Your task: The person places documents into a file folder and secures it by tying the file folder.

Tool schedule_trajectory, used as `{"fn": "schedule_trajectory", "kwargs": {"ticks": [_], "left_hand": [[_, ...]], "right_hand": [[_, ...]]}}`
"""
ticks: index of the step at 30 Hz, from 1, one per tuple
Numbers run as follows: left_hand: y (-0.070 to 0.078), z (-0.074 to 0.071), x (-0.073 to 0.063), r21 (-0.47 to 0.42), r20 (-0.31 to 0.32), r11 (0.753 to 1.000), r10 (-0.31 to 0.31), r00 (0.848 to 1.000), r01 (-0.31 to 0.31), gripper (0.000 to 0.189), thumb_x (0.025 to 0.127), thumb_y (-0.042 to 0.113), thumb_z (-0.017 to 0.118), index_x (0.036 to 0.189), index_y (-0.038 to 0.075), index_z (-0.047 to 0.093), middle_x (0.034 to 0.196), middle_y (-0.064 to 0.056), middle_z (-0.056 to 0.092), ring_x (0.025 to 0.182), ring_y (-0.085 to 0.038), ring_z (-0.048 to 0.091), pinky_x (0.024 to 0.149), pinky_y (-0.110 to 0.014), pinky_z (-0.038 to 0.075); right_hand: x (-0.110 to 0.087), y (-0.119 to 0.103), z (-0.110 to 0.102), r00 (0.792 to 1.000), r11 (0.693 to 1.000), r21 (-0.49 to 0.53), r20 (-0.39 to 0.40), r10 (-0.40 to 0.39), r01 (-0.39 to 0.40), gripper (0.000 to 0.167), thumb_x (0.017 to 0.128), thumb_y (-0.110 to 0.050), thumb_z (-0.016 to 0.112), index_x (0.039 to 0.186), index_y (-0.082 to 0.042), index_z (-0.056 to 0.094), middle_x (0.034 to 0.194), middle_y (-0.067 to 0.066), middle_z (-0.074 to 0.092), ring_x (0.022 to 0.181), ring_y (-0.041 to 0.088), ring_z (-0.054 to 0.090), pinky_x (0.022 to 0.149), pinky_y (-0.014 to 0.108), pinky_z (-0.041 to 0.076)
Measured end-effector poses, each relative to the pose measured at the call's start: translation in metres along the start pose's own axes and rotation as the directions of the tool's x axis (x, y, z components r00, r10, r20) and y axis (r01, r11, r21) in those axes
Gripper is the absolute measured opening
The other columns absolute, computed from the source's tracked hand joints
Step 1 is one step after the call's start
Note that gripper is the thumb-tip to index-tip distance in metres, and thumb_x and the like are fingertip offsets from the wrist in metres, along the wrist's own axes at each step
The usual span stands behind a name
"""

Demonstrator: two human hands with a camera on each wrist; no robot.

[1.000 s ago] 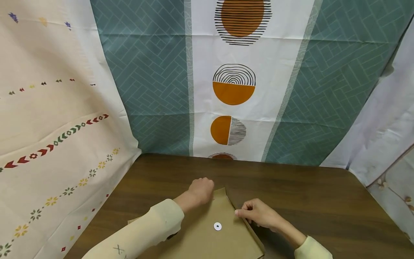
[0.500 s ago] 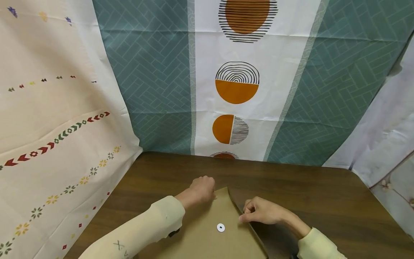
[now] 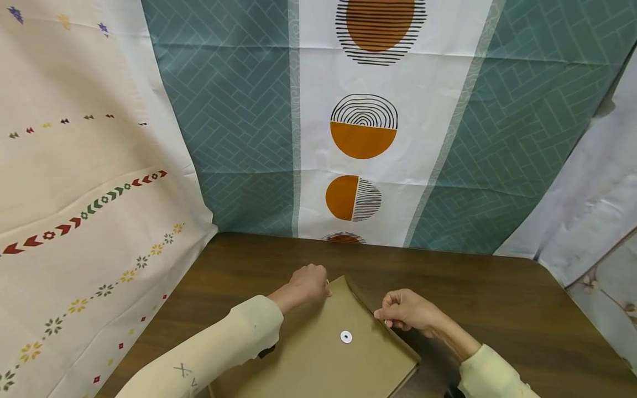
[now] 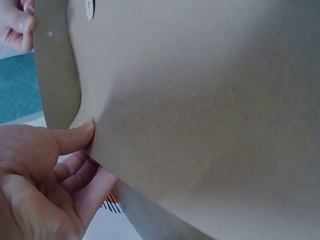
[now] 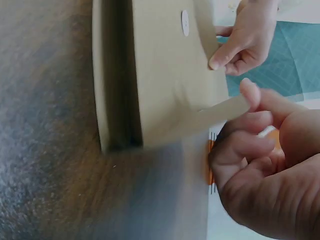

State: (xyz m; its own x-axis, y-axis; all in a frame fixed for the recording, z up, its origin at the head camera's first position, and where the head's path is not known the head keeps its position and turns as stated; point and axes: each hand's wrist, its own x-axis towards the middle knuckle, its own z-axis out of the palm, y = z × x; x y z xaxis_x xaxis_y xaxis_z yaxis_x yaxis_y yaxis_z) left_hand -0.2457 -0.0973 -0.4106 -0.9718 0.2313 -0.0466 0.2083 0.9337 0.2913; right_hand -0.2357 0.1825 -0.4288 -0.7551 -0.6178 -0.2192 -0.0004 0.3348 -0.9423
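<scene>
A brown paper document envelope (image 3: pixel 318 359) with a round white button (image 3: pixel 346 336) lies tilted in front of me over the table. My left hand (image 3: pixel 308 282) pinches its far edge; in the left wrist view the thumb lies on the front and the fingers go behind. On the right side, my right hand (image 3: pixel 408 311) pinches a narrow flap (image 5: pixel 225 111) between thumb and forefinger. The right wrist view shows a dark gap between the envelope's layers at the end away from the hands. The envelope's near part runs out of the head view.
The dark wooden table (image 3: pixel 478 293) extends to both sides and behind the envelope. A green and white patterned cloth (image 3: pixel 239 138) hangs at its back edge. Cream cloth (image 3: pixel 99 193) hangs along the left, whitish cloth (image 3: pixel 592 193) at the right.
The envelope's near right corner has come up and further into the head view, and its button has shifted right and up. My right hand has moved slightly up and right; both hands keep their grip.
</scene>
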Motion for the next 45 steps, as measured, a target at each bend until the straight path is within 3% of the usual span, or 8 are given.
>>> {"fn": "schedule_trajectory", "kwargs": {"ticks": [8, 14, 19, 22, 27, 31, 36, 45], "left_hand": [[0.002, -0.002, 0.002, -0.043, 0.016, 0.998, -0.047, 0.999, 0.048, 0.047, 0.088, 0.019, 0.081, 0.055, 0.015, 0.048, 0.057, 0.007, 0.04, 0.058, -0.012, 0.04, 0.053, -0.032, 0.038], [0.003, -0.005, 0.0, -0.042, -0.024, 0.996, -0.078, 0.997, 0.077, 0.043, 0.087, 0.02, 0.082, 0.057, 0.014, 0.052, 0.061, 0.005, 0.046, 0.062, -0.015, 0.049, 0.057, -0.035, 0.046], [0.005, -0.006, 0.003, -0.084, -0.019, 0.988, -0.129, 0.991, 0.127, 0.042, 0.089, 0.021, 0.081, 0.059, 0.012, 0.053, 0.064, 0.001, 0.048, 0.064, -0.018, 0.052, 0.058, -0.036, 0.048], [0.004, -0.005, 0.004, -0.118, 0.01, 0.982, -0.149, 0.989, 0.149, 0.042, 0.092, 0.019, 0.078, 0.059, 0.01, 0.053, 0.062, 0.0, 0.049, 0.058, -0.016, 0.051, 0.057, -0.032, 0.048], [0.0, -0.001, 0.004, -0.184, 0.107, 0.96, -0.195, 0.975, 0.212, 0.039, 0.094, 0.017, 0.076, 0.062, 0.006, 0.057, 0.057, -0.005, 0.057, 0.044, -0.014, 0.059, 0.056, -0.028, 0.055], [-0.003, 0.002, 0.0, -0.275, 0.208, 0.916, -0.242, 0.948, 0.294, 0.034, 0.093, 0.013, 0.075, 0.066, 0.004, 0.057, 0.059, -0.004, 0.051, 0.043, -0.014, 0.056, 0.057, -0.031, 0.057], [-0.008, 0.009, -0.002, -0.389, 0.236, 0.852, -0.276, 0.932, 0.351, 0.025, 0.091, 0.01, 0.069, 0.07, 0.002, 0.057, 0.06, -0.009, 0.056, 0.048, -0.021, 0.061, 0.054, -0.038, 0.059], [-0.01, 0.015, 0.001, -0.458, 0.195, 0.83, -0.254, 0.947, 0.317, 0.024, 0.092, 0.008, 0.072, 0.073, -0.001, 0.061, 0.073, -0.018, 0.063, 0.058, -0.033, 0.072, 0.053, -0.037, 0.059]], "right_hand": [[-0.007, -0.007, 0.0, 0.995, 0.991, 0.09, 0.002, 0.103, -0.103, 0.03, 0.096, -0.007, 0.068, 0.116, 0.011, 0.056, 0.073, 0.005, 0.062, 0.058, 0.007, 0.052, 0.051, 0.018, 0.043], [-0.015, -0.018, 0.001, 0.994, 0.986, -0.148, -0.089, 0.069, -0.081, 0.014, 0.095, -0.005, 0.064, 0.101, 0.006, 0.07, 0.075, 0.004, 0.063, 0.061, 0.012, 0.05, 0.053, 0.022, 0.043], [-0.013, -0.021, 0.001, 0.974, 0.927, -0.372, -0.183, -0.135, 0.058, 0.015, 0.1, -0.012, 0.066, 0.096, 0.0, 0.073, 0.089, 0.005, 0.067, 0.074, 0.017, 0.053, 0.06, 0.027, 0.045], [-0.008, -0.017, 0.003, 0.959, 0.902, -0.414, -0.187, -0.212, 0.119, 0.014, 0.101, -0.011, 0.065, 0.097, 0.001, 0.071, 0.086, 0.008, 0.068, 0.074, 0.021, 0.059, 0.062, 0.027, 0.048], [-0.002, -0.01, 0.003, 0.963, 0.935, -0.346, -0.214, -0.166, 0.084, 0.011, 0.102, 0.0, 0.057, 0.097, 0.005, 0.065, 0.076, 0.01, 0.067, 0.065, 0.021, 0.061, 0.059, 0.031, 0.052], [0.001, -0.007, 0.0, 0.967, 0.919, -0.392, -0.216, -0.133, 0.039, 0.012, 0.101, -0.002, 0.059, 0.095, 0.004, 0.067, 0.069, 0.005, 0.062, 0.058, 0.014, 0.052, 0.053, 0.026, 0.044], [0.0, -0.004, -0.003, 0.967, 0.836, -0.545, -0.17, -0.192, 0.07, 0.016, 0.093, -0.015, 0.076, 0.099, -0.001, 0.072, 0.078, 0.0, 0.067, 0.064, 0.011, 0.052, 0.057, 0.028, 0.044], [-0.003, 0.004, 0.007, 0.945, 0.603, -0.795, -0.246, -0.215, -0.07, 0.025, 0.08, 0.001, 0.083, 0.098, -0.01, 0.069, 0.079, -0.002, 0.065, 0.064, 0.011, 0.054, 0.054, 0.034, 0.044]]}}
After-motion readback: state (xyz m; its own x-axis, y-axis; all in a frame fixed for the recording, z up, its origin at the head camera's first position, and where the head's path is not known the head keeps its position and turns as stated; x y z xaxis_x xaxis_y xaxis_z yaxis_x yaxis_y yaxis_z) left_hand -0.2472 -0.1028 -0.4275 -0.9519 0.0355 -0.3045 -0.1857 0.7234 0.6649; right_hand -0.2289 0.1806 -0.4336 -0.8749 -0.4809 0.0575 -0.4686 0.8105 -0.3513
